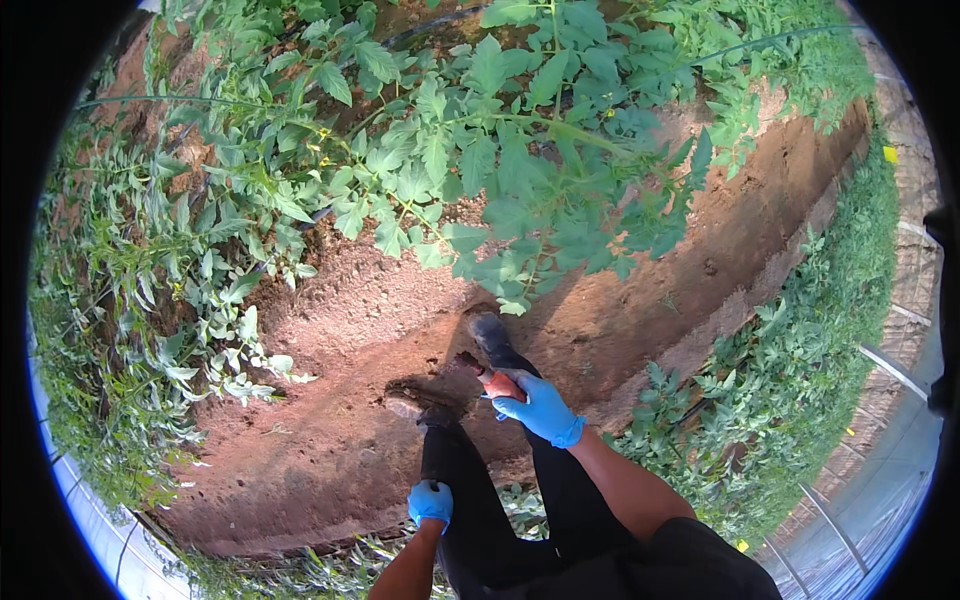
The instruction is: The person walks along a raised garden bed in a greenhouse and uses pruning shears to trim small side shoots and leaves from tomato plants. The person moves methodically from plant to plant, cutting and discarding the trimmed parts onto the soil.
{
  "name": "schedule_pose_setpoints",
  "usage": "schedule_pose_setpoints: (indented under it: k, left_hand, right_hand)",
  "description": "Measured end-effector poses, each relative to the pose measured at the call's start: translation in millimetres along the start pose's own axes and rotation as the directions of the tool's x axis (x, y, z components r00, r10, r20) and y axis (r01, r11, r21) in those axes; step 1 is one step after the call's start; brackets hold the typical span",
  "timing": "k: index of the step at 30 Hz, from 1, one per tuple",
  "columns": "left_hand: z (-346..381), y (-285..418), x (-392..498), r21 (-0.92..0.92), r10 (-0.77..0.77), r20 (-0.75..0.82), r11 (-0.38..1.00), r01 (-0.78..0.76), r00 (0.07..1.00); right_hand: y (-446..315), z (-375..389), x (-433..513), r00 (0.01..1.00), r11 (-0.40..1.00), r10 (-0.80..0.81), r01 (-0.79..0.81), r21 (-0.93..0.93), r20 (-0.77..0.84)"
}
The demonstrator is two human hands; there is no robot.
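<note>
My right hand [541, 410], in a blue disposable glove, is closed around the red-orange handle of a hand tool [501, 385]. The tool's dark, soil-coloured end points up and left, above the ground between my shoes; its exact kind cannot be told. My left hand [431, 502], in the same kind of glove, rests against my left trouser leg with its fingers curled; nothing shows in it. Leafy tomato plants [480, 157] with a few small yellow flowers hang over the soil ahead of my feet.
A bare soil path [637, 330] runs beneath me, with one shoe [491, 334] near the overhanging leaves. Another plant row [810, 360] lines the right. A green string [772, 39] crosses the foliage at the top. Metal greenhouse poles [892, 371] stand at the far right.
</note>
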State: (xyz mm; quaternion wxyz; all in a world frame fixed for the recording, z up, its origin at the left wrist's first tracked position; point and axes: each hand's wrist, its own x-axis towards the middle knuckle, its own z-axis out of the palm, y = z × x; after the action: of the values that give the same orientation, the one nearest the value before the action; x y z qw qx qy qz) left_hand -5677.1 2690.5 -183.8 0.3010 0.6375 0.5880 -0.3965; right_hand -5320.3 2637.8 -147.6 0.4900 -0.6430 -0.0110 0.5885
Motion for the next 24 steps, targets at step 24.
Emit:
schedule_pose_setpoints:
  k: [24]
  left_hand:
    - [-3.8,5.9,-15.3,-0.181,-0.109,0.007,0.977,0.109,0.994]
  right_hand:
    - [-31.9,34.1,18.9,0.926,0.976,0.210,-0.180,-0.121,0.315]
